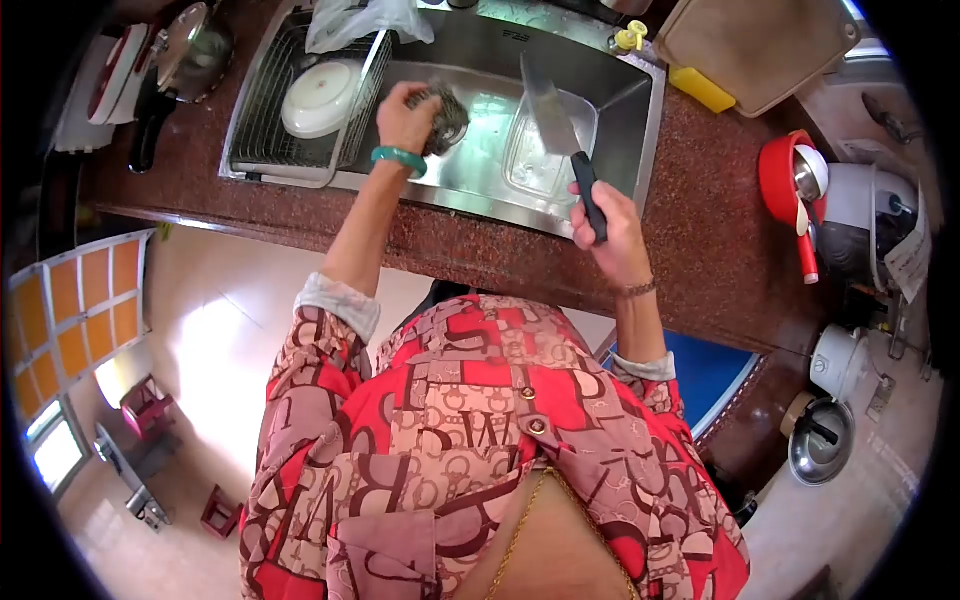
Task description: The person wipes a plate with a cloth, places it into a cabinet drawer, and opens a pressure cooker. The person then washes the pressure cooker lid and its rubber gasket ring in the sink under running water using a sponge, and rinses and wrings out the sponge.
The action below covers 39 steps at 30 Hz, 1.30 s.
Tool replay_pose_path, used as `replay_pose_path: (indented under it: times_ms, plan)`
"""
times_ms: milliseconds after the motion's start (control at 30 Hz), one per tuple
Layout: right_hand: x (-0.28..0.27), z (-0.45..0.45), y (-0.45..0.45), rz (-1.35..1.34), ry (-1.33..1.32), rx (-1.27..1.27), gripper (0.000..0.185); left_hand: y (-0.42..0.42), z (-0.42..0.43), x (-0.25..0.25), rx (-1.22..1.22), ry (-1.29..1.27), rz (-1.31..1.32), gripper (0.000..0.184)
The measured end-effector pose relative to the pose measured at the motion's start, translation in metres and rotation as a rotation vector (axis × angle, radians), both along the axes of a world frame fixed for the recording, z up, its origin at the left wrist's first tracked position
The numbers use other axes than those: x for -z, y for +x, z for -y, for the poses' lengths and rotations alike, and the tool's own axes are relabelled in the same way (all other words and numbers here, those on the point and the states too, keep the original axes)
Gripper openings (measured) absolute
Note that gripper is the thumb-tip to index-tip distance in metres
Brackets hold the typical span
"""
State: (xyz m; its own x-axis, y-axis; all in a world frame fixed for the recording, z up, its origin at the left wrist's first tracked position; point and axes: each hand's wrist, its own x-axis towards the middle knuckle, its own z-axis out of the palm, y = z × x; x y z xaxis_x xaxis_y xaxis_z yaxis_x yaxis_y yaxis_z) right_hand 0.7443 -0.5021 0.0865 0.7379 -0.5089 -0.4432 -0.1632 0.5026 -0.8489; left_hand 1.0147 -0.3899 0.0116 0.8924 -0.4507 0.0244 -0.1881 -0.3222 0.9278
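Observation:
My left hand (405, 120), with a green bangle at its wrist, is closed on a grey metallic-looking scrubber (447, 122) over the left part of the steel sink (480, 170). My right hand (612, 225) grips the black handle of a wide-bladed knife (550, 112). The blade points up and away over the right part of the sink, apart from the scrubber. Beneath the blade, a clear rectangular container (530, 160) lies in the sink.
A wire rack (265, 135) with a white dish (320, 98) stands left of my left hand. Farther left is a pot (195, 55). At the right are a yellow sponge (700, 89), a cutting board (745, 45) and a red container (776, 178) with utensils.

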Motion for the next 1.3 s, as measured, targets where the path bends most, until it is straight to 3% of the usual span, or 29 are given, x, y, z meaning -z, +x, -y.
replay_pose_path:
  times_ms: [33, 133, 200, 300, 367, 467, 600, 767, 900, 1033, 1133, 1300]
  plan:
    - [0.003, 0.003, 0.001, 0.145, 0.229, 0.033, 0.034, -0.007, -0.001, 0.005, 0.058, -0.113, -0.211, 0.027]
    - [0.006, 0.004, 0.012, 0.188, 0.367, -0.013, 0.036, -0.036, 0.008, 0.0, 0.047, -0.389, -0.878, 0.032]
    - [0.009, -0.001, 0.015, 0.106, 0.339, -0.078, 0.036, -0.041, 0.013, -0.004, 0.058, -0.513, -1.036, 0.028]
    - [0.018, 0.0, 0.001, -0.045, 0.096, -0.157, 0.031, -0.02, 0.011, -0.009, -0.049, -0.762, -1.088, 0.026]
    - [0.012, 0.011, -0.008, -0.106, -0.014, -0.128, 0.027, 0.013, -0.001, -0.007, -0.021, -0.838, -0.934, 0.024]
    - [0.004, 0.013, -0.001, -0.112, -0.137, -0.015, 0.022, 0.014, -0.02, -0.033, -0.13, -0.439, -0.466, 0.026]
    - [-0.003, 0.006, 0.026, -0.075, -0.162, -0.004, 0.022, 0.0, -0.054, -0.016, -0.119, -0.265, -0.272, 0.025]
    - [-0.007, -0.012, 0.068, 0.034, -0.087, -0.225, 0.021, -0.031, -0.081, -0.031, -0.134, -0.219, -0.231, 0.025]
    - [-0.021, -0.035, 0.124, 0.139, -0.1, -0.284, 0.036, -0.048, -0.099, -0.021, -0.145, -0.11, -0.231, 0.026]
    - [-0.03, -0.053, 0.167, 0.193, -0.071, -0.353, 0.039, -0.056, -0.112, -0.012, -0.183, -0.201, -0.325, 0.028]
    - [-0.03, -0.067, 0.189, 0.173, 0.04, -0.368, 0.028, -0.05, -0.112, -0.028, -0.037, -0.087, -0.235, 0.029]
    - [-0.055, -0.088, 0.22, 0.135, 0.072, -0.353, 0.028, -0.034, -0.104, -0.029, 0.437, -0.05, 0.395, 0.018]
